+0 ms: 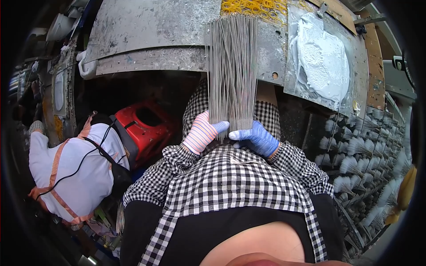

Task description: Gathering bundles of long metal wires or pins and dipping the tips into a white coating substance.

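A thick bundle of long, thin grey rods (233, 66) stretches from my lap over the near edge of the metal-topped table (146, 24). Its far end reaches the table's middle, and its near ends sit between my hands. My left hand (202, 133), in a pink-and-white striped glove, is closed around the bundle's left side with the thumb across the rods. On the right side, my right hand (256, 138) in a blue glove grips the same near end, thumb pointing inward. Most of my fingers are hidden behind or under the rods.
Yellow rubber bands (262, 8) lie in a pile beyond the bundle. White paste (321, 62) is spread on a board at right. Racks of white fan-shaped bundles (355, 159) stand further right. To the left are a red plastic seat (144, 131) and a co-worker in white (82, 170).
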